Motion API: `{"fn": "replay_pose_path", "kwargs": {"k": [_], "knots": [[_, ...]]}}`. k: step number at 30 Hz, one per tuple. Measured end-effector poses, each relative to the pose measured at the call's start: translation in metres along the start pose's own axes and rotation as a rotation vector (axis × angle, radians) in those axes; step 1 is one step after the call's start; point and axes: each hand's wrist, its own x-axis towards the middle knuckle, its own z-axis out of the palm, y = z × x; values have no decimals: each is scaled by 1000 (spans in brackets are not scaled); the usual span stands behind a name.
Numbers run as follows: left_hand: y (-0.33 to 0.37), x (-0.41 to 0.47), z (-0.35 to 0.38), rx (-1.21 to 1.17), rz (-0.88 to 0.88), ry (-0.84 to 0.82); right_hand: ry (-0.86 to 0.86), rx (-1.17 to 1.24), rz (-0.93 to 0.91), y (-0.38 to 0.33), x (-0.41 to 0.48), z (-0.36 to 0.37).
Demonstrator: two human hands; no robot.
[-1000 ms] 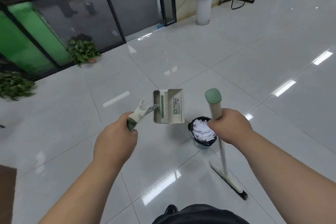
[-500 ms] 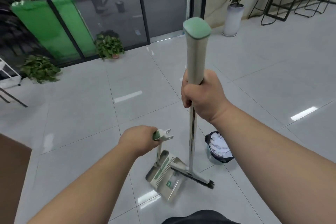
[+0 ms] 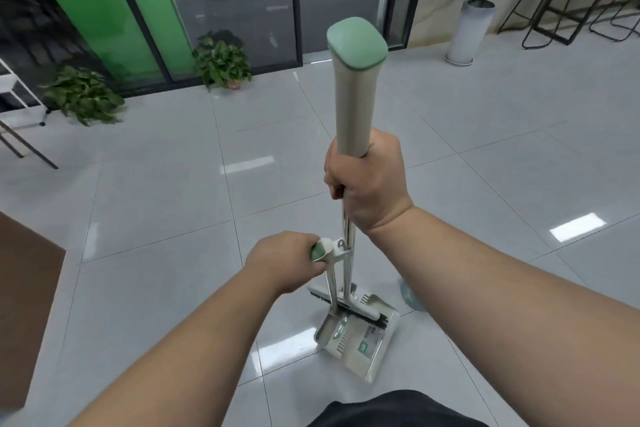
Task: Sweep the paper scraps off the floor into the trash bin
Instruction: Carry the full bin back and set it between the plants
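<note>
Your right hand (image 3: 367, 184) is wrapped tight around the broom (image 3: 353, 97), at the bottom of its beige, green-capped grip. Your left hand (image 3: 284, 262) clasps the green end of the dustpan (image 3: 360, 340) handle. The bristles rest in the shiny ribbed pan on the glossy tiled floor (image 3: 173, 218). Your right forearm hides nearly all of the trash bin (image 3: 410, 298).

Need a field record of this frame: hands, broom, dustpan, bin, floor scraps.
left hand: grips the dustpan by its handle
right hand: grips the broom below its green cap
broom: upright, head lying across the dustpan's mouth
dustpan: pan down by the floor, no scraps visible in it
trash bin: only a sliver shows past the right forearm
loose scraps: none visible on the floor in view
</note>
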Motion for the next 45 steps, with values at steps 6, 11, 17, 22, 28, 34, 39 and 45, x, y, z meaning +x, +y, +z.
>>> {"fn": "replay_pose_path", "kwargs": {"k": [6, 11, 17, 22, 28, 34, 39, 45], "knots": [[-9, 4, 18, -87, -34, -24, -100, -75, 6, 22, -8, 29], [-21, 13, 47, -168, -98, -30, -64, -66, 170, 48, 5, 24], [-42, 29, 77, -306, -324, -19, -152, -369, 359, 75, 11, 13], [-63, 39, 94, -425, -500, 27, -150, -450, 508, 91, 5, -5], [-88, 48, 119, -555, -636, 23, -123, -542, 683, 122, -8, -34], [-117, 68, 111, -518, -677, 6, -132, -613, 796, 154, -10, -36], [-113, 52, 115, -350, -678, 8, -145, -569, 832, 166, -5, -27], [-70, 29, 122, -122, -373, 13, -140, -518, 882, 182, -5, -32]]}}
